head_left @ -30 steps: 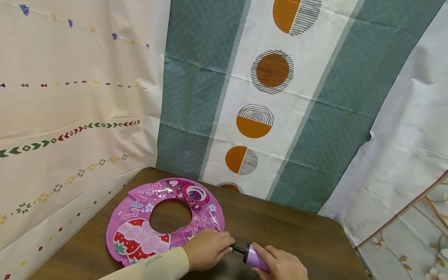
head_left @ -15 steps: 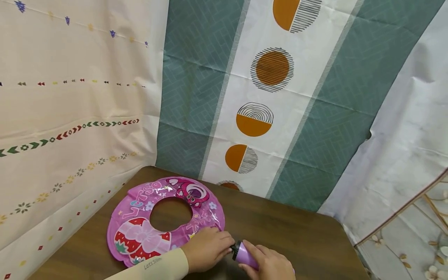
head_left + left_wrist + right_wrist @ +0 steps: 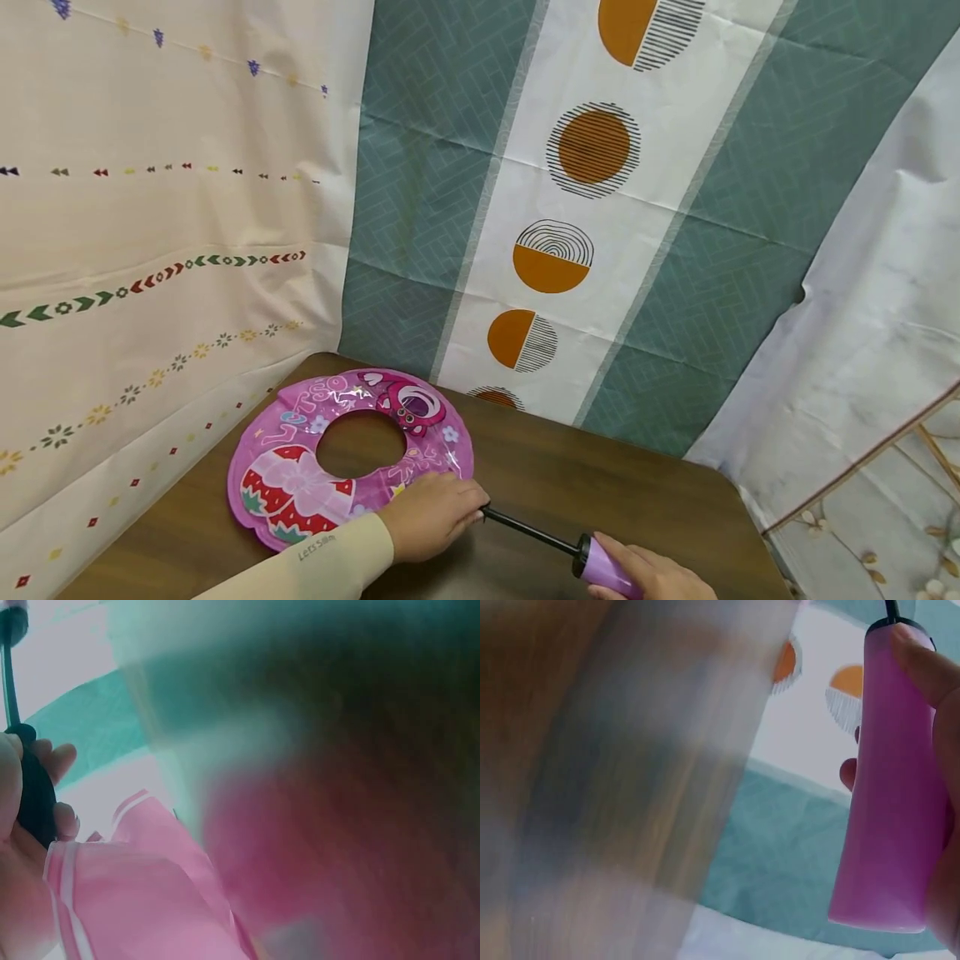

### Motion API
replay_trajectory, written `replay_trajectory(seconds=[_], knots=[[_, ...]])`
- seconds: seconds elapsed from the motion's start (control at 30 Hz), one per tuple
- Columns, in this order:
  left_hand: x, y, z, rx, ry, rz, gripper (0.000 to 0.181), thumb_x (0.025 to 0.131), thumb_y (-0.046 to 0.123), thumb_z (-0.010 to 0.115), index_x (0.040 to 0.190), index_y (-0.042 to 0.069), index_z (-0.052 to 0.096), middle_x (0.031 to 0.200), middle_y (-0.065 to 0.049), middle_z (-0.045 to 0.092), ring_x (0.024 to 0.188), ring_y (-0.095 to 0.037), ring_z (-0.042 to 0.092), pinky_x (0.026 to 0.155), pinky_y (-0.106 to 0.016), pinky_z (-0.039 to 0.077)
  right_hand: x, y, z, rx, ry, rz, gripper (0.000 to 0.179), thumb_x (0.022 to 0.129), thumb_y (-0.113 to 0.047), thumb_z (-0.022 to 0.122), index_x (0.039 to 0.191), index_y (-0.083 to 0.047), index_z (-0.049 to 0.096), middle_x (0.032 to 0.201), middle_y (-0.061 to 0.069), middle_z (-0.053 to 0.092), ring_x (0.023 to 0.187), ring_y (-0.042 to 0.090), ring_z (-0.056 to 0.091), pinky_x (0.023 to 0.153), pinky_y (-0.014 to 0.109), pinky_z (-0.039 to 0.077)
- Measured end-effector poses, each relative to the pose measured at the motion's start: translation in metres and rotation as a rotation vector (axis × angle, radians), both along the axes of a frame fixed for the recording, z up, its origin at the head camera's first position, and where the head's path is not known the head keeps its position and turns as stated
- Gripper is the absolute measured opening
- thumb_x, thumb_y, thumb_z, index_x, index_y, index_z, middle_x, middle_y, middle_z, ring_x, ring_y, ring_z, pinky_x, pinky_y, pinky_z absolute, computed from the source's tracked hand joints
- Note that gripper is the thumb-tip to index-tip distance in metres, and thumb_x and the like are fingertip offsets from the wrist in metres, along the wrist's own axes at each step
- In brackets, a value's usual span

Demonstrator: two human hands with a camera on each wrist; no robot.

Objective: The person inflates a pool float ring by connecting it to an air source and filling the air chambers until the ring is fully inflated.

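A pink inflatable swim ring (image 3: 442,417), printed with strawberries and a cartoon bear, lies on the brown table (image 3: 592,467). At its near right edge, my left hand (image 3: 431,517) grips the black handle (image 3: 36,799) of a hand air pump. Across from it, my right hand (image 3: 652,577) wraps round the pump's purple barrel (image 3: 892,802), thumb near the black collar. Between the two hands a long stretch of black rod (image 3: 532,531) shows. Folds of the pink ring (image 3: 150,892) sit right beside the left hand in the left wrist view. Where the pump meets the ring is hidden.
A patterned cream cloth (image 3: 187,217) hangs along the left side. Behind the table hangs a green and white curtain (image 3: 420,208) with orange circles. Pale marbled cloth (image 3: 885,333) borders the right side.
Half a second ago the barrel was pushed up close to the left hand, after a short rod showed earlier. Now my right hand has drawn it down and right, exposing the rod.
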State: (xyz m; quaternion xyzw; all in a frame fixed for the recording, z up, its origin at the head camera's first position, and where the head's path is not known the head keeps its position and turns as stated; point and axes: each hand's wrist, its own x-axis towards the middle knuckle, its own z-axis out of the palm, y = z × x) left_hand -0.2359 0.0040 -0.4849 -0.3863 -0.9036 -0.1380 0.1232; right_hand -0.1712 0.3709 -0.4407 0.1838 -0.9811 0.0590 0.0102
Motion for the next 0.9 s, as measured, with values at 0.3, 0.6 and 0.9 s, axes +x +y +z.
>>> replay_trajectory(seconds=[0.3,0.6,0.9], knots=[[0.008,0.016,0.009,-0.007,0.048,-0.031,0.022,0.113,0.036,0.052,0.124,0.028,0.069,0.124,0.015,0.073,0.11,-0.008,0.067,0.094,-0.03,0.055,-0.001,-0.055,-0.009,-0.022,0.441,0.115,0.066,0.078,-0.068,0.086,0.135,-0.039,0.071,0.094,-0.022,0.071,0.067,-0.006,0.054,0.058,0.021,0.049],[0.012,0.025,0.008,-0.024,0.058,0.025,0.017,0.11,0.033,0.059,0.121,0.027,0.07,0.12,0.015,0.074,0.104,-0.007,0.068,0.089,-0.032,0.056,-0.021,-0.096,-0.034,-0.044,0.754,0.206,0.073,0.06,-0.06,0.099,0.124,-0.032,0.078,0.085,-0.014,0.07,0.061,0.005,0.061,0.056,0.024,0.052],[0.007,0.025,0.0,0.007,0.082,-0.051,0.018,0.112,0.036,0.054,0.119,0.029,0.069,0.114,0.018,0.074,0.1,-0.005,0.065,0.088,-0.027,0.055,-0.013,-0.077,-0.029,-0.076,0.444,0.114,0.066,0.075,-0.067,0.088,0.133,-0.039,0.073,0.097,-0.02,0.076,0.067,-0.005,0.056,0.058,0.02,0.049]])
